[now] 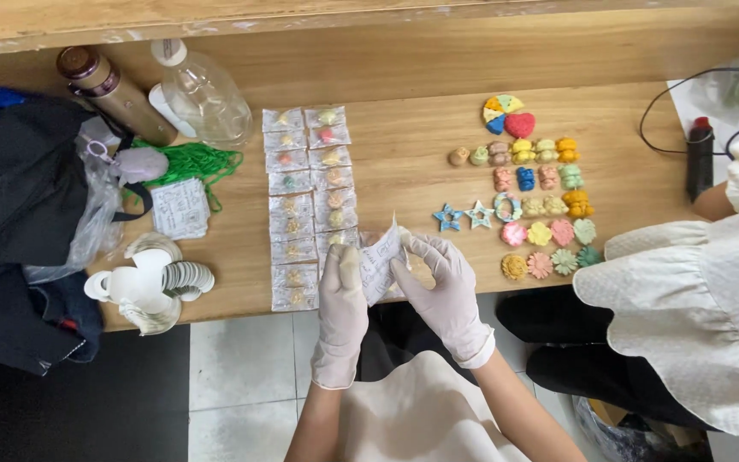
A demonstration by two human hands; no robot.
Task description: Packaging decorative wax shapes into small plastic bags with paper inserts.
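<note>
Paper slip (380, 261) pinched between gloved left hand (341, 295) and right hand (440, 282), fingers closed on its edges. Long axis tilts, top end pointing far-right.

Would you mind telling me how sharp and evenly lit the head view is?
Head view: even, soft light with faint shadows; the small bagged pieces look soft, glare whitens the clear bottle, and both gloved hands, left hand and right hand, are reasonably sharp.

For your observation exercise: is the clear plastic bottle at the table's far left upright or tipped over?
Tipped over. The clear plastic bottle lies on its side on the wooden table, white cap pointing left, beside the brown flask.
</note>
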